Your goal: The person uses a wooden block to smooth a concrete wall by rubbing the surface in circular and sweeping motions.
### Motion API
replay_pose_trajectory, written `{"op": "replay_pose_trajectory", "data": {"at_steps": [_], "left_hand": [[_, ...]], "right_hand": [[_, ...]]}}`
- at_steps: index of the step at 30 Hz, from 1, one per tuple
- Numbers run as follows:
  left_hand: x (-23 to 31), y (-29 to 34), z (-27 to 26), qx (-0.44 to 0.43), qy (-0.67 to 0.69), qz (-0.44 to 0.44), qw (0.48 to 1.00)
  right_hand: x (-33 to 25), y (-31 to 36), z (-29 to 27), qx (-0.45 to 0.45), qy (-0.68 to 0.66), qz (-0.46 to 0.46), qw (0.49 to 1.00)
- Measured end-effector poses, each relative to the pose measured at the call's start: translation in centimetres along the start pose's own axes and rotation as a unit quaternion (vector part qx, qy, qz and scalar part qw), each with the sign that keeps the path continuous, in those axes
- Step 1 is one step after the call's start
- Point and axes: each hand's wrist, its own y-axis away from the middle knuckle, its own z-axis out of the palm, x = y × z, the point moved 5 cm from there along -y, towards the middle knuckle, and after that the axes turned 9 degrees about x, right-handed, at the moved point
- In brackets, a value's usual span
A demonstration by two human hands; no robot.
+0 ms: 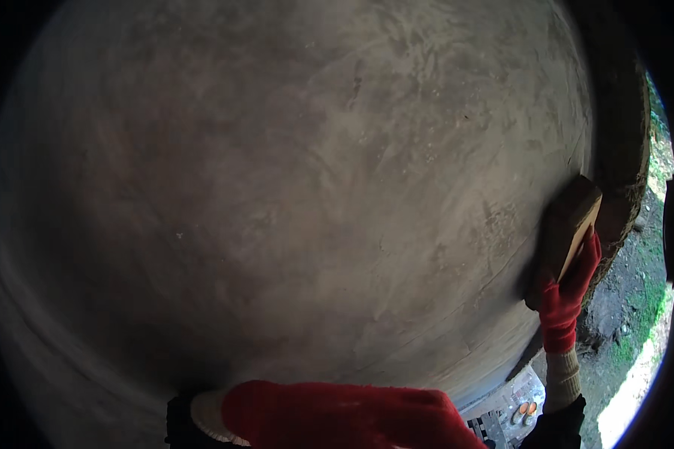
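Note:
A grey-brown smooth plastered or cement wall (299, 194) fills most of the view, with faint streaks and thin cracks in its surface. At its right edge my right hand (568, 299), in a red knitted glove, grips a wooden block (574, 213). The block stands tilted, lying along the wall's corner. My left hand (352, 415), also gloved in red, lies across the bottom of the view close to the camera. Its fingers cannot be made out, nor whether it holds anything.
Past the corner runs a dark, rough-edged strip (625, 165). Beyond it lies ground (629, 307) with dirt, green growth and bright light. Low between my arms is a pale surface (513, 393) bearing a pair of small orange-topped things (525, 412) I cannot identify.

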Motion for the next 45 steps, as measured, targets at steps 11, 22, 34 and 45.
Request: {"op": "replay_pose_trajectory", "data": {"at_steps": [11, 22, 34, 45], "left_hand": [[0.1, 1.1, 1.2, 0.040, 0.102, 0.007, 0.994], [-1.1, 0.6, -0.8, 0.011, 0.132, -0.126, 0.983], [0.6, 1.1, -0.5, 0.022, 0.040, -0.147, 0.988], [-0.9, 1.0, -0.9, 0.029, 0.080, -0.114, 0.990]], "right_hand": [[0.6, 1.0, -0.4, 0.013, 0.002, 0.036, 0.999], [0.3, -2.7, -0.3, 0.010, -0.017, -0.010, 1.000], [-3.4, -0.5, 2.6, -0.046, -0.011, -0.103, 0.994], [-7.1, -0.7, 2.2, -0.105, -0.017, -0.337, 0.936]]}}
